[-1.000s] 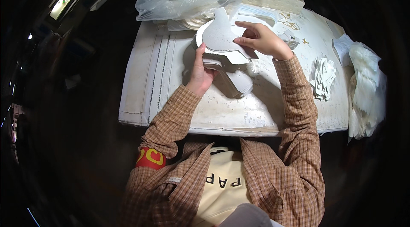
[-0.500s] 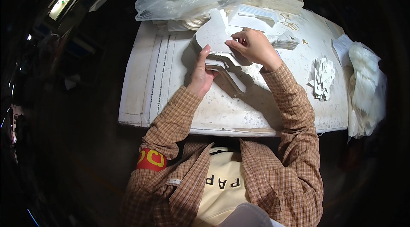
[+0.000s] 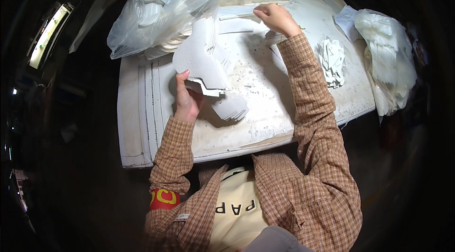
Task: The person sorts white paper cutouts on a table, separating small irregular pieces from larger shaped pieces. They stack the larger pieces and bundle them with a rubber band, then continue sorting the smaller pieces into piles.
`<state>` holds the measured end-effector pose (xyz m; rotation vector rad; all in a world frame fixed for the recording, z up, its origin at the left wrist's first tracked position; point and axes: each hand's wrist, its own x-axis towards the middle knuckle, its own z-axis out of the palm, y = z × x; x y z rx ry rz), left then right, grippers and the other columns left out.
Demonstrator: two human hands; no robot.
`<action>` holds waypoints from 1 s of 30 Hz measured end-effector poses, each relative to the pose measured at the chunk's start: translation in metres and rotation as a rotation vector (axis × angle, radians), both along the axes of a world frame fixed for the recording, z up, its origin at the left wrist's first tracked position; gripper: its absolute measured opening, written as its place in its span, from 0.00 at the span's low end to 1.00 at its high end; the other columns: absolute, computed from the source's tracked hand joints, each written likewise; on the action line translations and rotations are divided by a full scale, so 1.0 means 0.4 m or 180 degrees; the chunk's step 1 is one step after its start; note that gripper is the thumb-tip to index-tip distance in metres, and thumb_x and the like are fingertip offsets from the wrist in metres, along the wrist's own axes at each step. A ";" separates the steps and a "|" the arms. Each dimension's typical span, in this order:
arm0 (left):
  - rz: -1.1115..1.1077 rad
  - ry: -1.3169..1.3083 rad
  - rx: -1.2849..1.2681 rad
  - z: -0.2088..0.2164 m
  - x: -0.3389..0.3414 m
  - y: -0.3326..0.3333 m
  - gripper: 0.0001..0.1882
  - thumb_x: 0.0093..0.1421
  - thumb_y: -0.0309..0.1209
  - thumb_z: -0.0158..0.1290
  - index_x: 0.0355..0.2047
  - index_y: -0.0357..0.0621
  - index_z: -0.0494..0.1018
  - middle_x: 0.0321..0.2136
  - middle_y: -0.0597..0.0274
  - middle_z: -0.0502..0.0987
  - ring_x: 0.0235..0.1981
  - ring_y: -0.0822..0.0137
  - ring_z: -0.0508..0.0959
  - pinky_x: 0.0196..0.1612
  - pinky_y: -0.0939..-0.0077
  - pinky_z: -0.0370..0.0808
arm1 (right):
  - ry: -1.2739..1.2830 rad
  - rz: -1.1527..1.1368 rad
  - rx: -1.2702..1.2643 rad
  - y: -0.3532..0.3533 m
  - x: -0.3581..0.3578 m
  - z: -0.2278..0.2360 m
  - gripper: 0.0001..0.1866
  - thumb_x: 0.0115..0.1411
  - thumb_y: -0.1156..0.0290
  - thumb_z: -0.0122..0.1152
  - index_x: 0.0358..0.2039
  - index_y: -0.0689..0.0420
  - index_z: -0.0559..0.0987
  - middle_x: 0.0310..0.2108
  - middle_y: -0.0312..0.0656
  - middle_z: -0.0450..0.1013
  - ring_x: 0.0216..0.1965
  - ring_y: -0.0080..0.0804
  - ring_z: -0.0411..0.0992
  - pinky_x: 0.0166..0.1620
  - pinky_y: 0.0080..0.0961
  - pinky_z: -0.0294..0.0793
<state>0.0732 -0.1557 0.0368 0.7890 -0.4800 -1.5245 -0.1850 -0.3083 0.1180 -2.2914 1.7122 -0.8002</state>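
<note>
Left hand (image 3: 188, 104) closed on the near edge of a stack of white shaped sheets (image 3: 201, 57), thumb on top; stack reaches ahead of it. Right hand (image 3: 278, 18) curled, fingertips gathered, hold unclear; white scraps (image 3: 332, 62) rightward, nearer the body.

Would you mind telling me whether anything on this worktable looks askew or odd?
Mildly: the white card pieces in the left hand are fanned unevenly, not squared, and the white tabletop has dark smudges.
</note>
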 end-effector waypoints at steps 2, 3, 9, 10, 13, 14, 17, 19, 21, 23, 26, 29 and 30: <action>-0.0119 -0.0109 0.0256 -0.004 -0.006 0.001 0.33 0.50 0.50 0.53 0.51 0.41 0.64 0.43 0.59 0.72 0.45 0.62 0.74 0.48 0.67 0.74 | 0.0667 -0.0615 0.0328 -0.039 -0.086 -0.025 0.22 0.57 0.54 0.57 0.45 0.58 0.79 0.41 0.49 0.76 0.44 0.40 0.75 0.50 0.34 0.72; -0.0239 -0.0138 0.0212 -0.005 -0.009 0.001 0.35 0.51 0.50 0.51 0.53 0.40 0.63 0.45 0.57 0.72 0.48 0.59 0.73 0.51 0.66 0.72 | 0.1004 -0.0597 0.0902 -0.053 -0.122 -0.033 0.26 0.54 0.52 0.61 0.47 0.57 0.78 0.44 0.49 0.75 0.46 0.41 0.73 0.50 0.33 0.71; -0.0365 -0.0191 0.0464 -0.016 -0.032 0.007 0.21 0.54 0.43 0.53 0.43 0.44 0.68 0.38 0.63 0.74 0.42 0.66 0.74 0.50 0.66 0.72 | 0.0181 -0.0012 0.1944 -0.041 -0.197 -0.071 0.38 0.34 0.60 0.80 0.47 0.53 0.70 0.48 0.52 0.71 0.49 0.42 0.69 0.48 0.32 0.70; -0.0325 -0.0176 0.0464 -0.017 -0.032 0.009 0.21 0.54 0.43 0.53 0.43 0.44 0.68 0.38 0.63 0.74 0.42 0.66 0.74 0.50 0.67 0.72 | 0.0114 -0.0021 0.1976 -0.040 -0.191 -0.067 0.40 0.32 0.59 0.80 0.47 0.52 0.70 0.50 0.52 0.70 0.50 0.43 0.68 0.49 0.34 0.69; -0.0437 -0.0291 0.0493 -0.014 -0.030 0.013 0.24 0.53 0.46 0.55 0.45 0.45 0.67 0.38 0.63 0.73 0.41 0.66 0.74 0.48 0.67 0.71 | 0.0167 -0.0010 0.1456 -0.029 -0.153 -0.035 0.39 0.33 0.50 0.78 0.46 0.53 0.73 0.45 0.51 0.73 0.45 0.41 0.71 0.44 0.33 0.72; -0.0481 -0.0350 0.0532 -0.013 -0.030 0.014 0.25 0.53 0.47 0.55 0.45 0.45 0.66 0.37 0.63 0.73 0.41 0.66 0.73 0.47 0.67 0.71 | -0.0178 0.0133 0.1211 -0.024 -0.130 -0.017 0.35 0.37 0.48 0.74 0.44 0.54 0.75 0.42 0.49 0.74 0.41 0.39 0.72 0.41 0.30 0.72; -0.0503 -0.0349 0.0512 -0.013 -0.031 0.016 0.26 0.51 0.48 0.57 0.45 0.47 0.66 0.37 0.63 0.73 0.40 0.66 0.74 0.45 0.65 0.73 | -0.1161 0.0672 0.0692 0.017 -0.061 0.070 0.29 0.47 0.43 0.64 0.38 0.57 0.79 0.33 0.45 0.77 0.30 0.33 0.75 0.33 0.22 0.73; -0.0510 -0.0317 0.0495 -0.014 -0.033 0.017 0.25 0.52 0.48 0.56 0.45 0.48 0.66 0.37 0.63 0.73 0.40 0.66 0.74 0.45 0.66 0.73 | -0.1855 0.1096 0.0353 0.087 0.017 0.090 0.29 0.52 0.41 0.58 0.35 0.58 0.81 0.27 0.42 0.77 0.24 0.29 0.75 0.29 0.18 0.71; -0.0518 -0.0288 0.0513 -0.015 -0.035 0.018 0.23 0.54 0.47 0.56 0.45 0.49 0.66 0.38 0.64 0.73 0.40 0.67 0.74 0.45 0.66 0.73 | -0.1182 0.0899 -0.0572 0.149 0.107 0.089 0.31 0.50 0.42 0.58 0.36 0.62 0.81 0.23 0.50 0.76 0.23 0.37 0.77 0.29 0.27 0.74; -0.0522 -0.0373 0.0498 -0.016 -0.036 0.019 0.23 0.55 0.47 0.55 0.46 0.50 0.66 0.39 0.64 0.73 0.41 0.67 0.74 0.45 0.66 0.73 | -0.0775 0.0738 -0.0752 0.201 0.172 0.068 0.32 0.48 0.44 0.60 0.30 0.68 0.79 0.17 0.52 0.74 0.23 0.45 0.76 0.31 0.33 0.75; -0.0559 -0.0383 0.0419 -0.020 -0.036 0.021 0.23 0.57 0.47 0.53 0.49 0.52 0.66 0.41 0.66 0.73 0.42 0.67 0.74 0.46 0.66 0.73 | -0.0330 0.0474 -0.0611 0.222 0.234 0.045 0.36 0.48 0.39 0.60 0.20 0.69 0.77 0.12 0.53 0.71 0.20 0.47 0.75 0.27 0.34 0.75; -0.0477 -0.0318 0.0404 -0.030 -0.035 0.022 0.23 0.58 0.48 0.51 0.50 0.52 0.66 0.42 0.67 0.73 0.43 0.68 0.74 0.46 0.66 0.73 | -0.0627 0.0860 -0.0226 0.218 0.235 0.041 0.35 0.52 0.39 0.57 0.22 0.68 0.79 0.13 0.53 0.71 0.18 0.47 0.74 0.26 0.33 0.75; -0.0458 -0.0252 0.0396 -0.035 -0.036 0.023 0.23 0.58 0.48 0.50 0.51 0.52 0.66 0.43 0.67 0.73 0.43 0.68 0.74 0.46 0.66 0.73 | -0.0595 0.0828 0.0003 0.212 0.229 0.043 0.35 0.53 0.40 0.57 0.23 0.67 0.80 0.13 0.53 0.72 0.17 0.47 0.74 0.26 0.33 0.75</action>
